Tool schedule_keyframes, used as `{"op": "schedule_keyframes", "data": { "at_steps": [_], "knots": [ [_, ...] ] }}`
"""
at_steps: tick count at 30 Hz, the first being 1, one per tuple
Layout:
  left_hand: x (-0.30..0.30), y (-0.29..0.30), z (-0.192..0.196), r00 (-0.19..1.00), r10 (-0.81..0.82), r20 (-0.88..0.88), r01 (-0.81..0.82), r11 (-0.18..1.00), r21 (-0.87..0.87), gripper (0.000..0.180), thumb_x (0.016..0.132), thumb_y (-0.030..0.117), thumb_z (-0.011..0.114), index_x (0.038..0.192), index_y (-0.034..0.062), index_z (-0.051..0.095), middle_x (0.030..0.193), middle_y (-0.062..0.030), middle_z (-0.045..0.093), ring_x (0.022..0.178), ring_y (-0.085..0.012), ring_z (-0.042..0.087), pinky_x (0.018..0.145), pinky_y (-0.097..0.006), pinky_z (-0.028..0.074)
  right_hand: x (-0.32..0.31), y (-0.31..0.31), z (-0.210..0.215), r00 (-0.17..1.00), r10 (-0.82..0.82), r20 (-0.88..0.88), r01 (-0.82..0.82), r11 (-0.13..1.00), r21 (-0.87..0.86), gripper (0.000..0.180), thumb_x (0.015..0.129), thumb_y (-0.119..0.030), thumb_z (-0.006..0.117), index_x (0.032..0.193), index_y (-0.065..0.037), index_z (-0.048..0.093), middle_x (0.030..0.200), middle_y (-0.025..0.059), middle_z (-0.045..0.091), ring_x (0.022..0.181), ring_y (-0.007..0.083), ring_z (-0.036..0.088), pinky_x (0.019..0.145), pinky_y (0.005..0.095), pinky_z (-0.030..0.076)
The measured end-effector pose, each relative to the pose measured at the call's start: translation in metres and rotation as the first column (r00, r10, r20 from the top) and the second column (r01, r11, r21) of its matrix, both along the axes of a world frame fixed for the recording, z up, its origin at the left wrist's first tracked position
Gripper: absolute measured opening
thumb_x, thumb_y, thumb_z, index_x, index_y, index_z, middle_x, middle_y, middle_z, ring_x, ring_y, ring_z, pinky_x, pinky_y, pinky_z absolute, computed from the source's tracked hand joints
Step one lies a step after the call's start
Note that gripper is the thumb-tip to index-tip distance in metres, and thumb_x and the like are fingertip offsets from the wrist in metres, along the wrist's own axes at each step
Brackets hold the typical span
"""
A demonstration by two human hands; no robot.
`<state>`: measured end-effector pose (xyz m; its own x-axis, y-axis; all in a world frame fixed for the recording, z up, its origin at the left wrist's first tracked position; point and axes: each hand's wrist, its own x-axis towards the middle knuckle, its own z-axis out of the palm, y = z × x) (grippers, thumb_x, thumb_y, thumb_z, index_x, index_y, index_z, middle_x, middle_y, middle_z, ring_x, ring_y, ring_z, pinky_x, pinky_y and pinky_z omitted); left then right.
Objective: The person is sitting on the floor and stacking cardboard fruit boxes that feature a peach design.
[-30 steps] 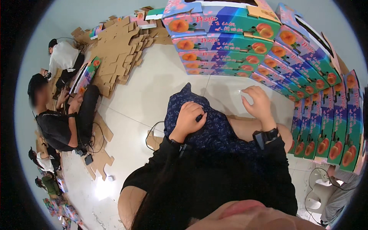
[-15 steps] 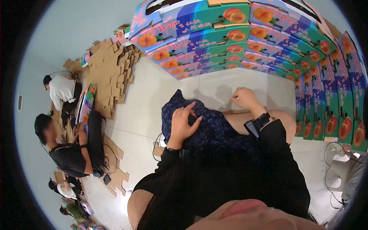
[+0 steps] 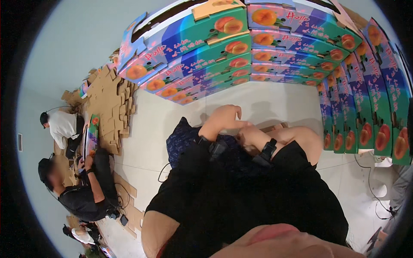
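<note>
Avoiding a bump between hands seems wise: the left hand (image 3: 223,118) curves loosely open above the patterned skirt (image 3: 181,139); the right hand (image 3: 248,137), grip indiscernible, is at its right edge.

Flattened brown cardboard (image 3: 105,105) lies heaped on the tiled floor (image 3: 148,148), near its edge by the pale wall (image 3: 43,81). Beside the heap are a white-topped person (image 3: 62,127) and a black-clad co-worker (image 3: 84,204), seated.

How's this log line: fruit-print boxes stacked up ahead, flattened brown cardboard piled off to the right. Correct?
One slip: the flattened brown cardboard is piled off to the left, as the head view shows. The fruit-print boxes are stacked up ahead, as you say.
</note>
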<state>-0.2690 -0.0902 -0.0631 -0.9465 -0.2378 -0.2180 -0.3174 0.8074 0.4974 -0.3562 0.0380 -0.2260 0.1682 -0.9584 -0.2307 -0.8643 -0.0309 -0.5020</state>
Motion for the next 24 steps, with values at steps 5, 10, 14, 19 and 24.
{"op": "schedule_keyframes", "data": {
  "at_steps": [5, 10, 14, 19, 24],
  "knots": [
    [0.012, -0.041, -0.118, 0.855, 0.025, 0.519, 0.030, 0.995, -0.097, 0.048, 0.077, 0.047, 0.062, 0.089, 0.0011, 0.068, 0.092, -0.0187, 0.067, 0.086, -0.0345, 0.064, 0.073, -0.043, 0.049, 0.019, -0.019, 0.104, 0.980, 0.031, -0.197, 0.040, 0.937, 0.347, 0.025, 0.074, -0.019, 0.061, 0.094, -0.007, 0.070, 0.095, 0.0118, 0.068, 0.090, 0.0294, 0.064, 0.079, 0.0423, 0.049],
    [-0.005, -0.027, -0.138, 0.840, 0.031, 0.542, -0.075, 0.995, 0.059, 0.042, 0.080, 0.041, 0.058, 0.092, 0.0022, 0.070, 0.097, -0.0199, 0.067, 0.090, -0.0356, 0.064, 0.077, -0.043, 0.050, 0.016, -0.017, 0.085, 0.984, 0.000, -0.176, 0.059, 0.942, 0.330, 0.022, 0.072, -0.016, 0.061, 0.089, -0.007, 0.071, 0.094, 0.0129, 0.067, 0.091, 0.0304, 0.063, 0.079, 0.0447, 0.048],
    [-0.002, -0.003, -0.112, 0.942, 0.069, 0.329, -0.073, 0.997, 0.000, 0.044, 0.083, 0.044, 0.053, 0.095, 0.0039, 0.066, 0.093, -0.0202, 0.066, 0.091, -0.0363, 0.062, 0.079, -0.046, 0.048, 0.016, -0.013, 0.078, 0.981, 0.037, -0.192, 0.031, 0.939, 0.342, 0.018, 0.069, -0.012, 0.060, 0.083, -0.007, 0.070, 0.090, 0.0138, 0.066, 0.087, 0.0309, 0.063, 0.075, 0.0451, 0.049],
    [0.001, 0.003, -0.107, 0.928, 0.008, 0.373, -0.028, 0.998, 0.049, 0.038, 0.085, 0.037, 0.052, 0.095, 0.0034, 0.067, 0.095, -0.0186, 0.066, 0.090, -0.0367, 0.062, 0.079, -0.046, 0.050, 0.017, -0.014, 0.064, 0.981, 0.076, -0.179, -0.004, 0.928, 0.371, 0.016, 0.068, -0.012, 0.061, 0.081, -0.007, 0.069, 0.089, 0.0129, 0.066, 0.084, 0.0305, 0.064, 0.071, 0.0453, 0.050],
    [0.005, 0.003, -0.106, 0.921, 0.057, 0.385, -0.036, 0.997, -0.064, 0.036, 0.083, 0.034, 0.053, 0.090, 0.0033, 0.069, 0.094, -0.0179, 0.067, 0.088, -0.0367, 0.063, 0.078, -0.044, 0.051, 0.017, -0.016, 0.074, 0.983, 0.087, -0.165, -0.023, 0.935, 0.354, 0.016, 0.067, -0.014, 0.062, 0.080, -0.007, 0.069, 0.089, 0.0132, 0.066, 0.081, 0.0304, 0.064, 0.068, 0.0447, 0.051]
  ]
}}
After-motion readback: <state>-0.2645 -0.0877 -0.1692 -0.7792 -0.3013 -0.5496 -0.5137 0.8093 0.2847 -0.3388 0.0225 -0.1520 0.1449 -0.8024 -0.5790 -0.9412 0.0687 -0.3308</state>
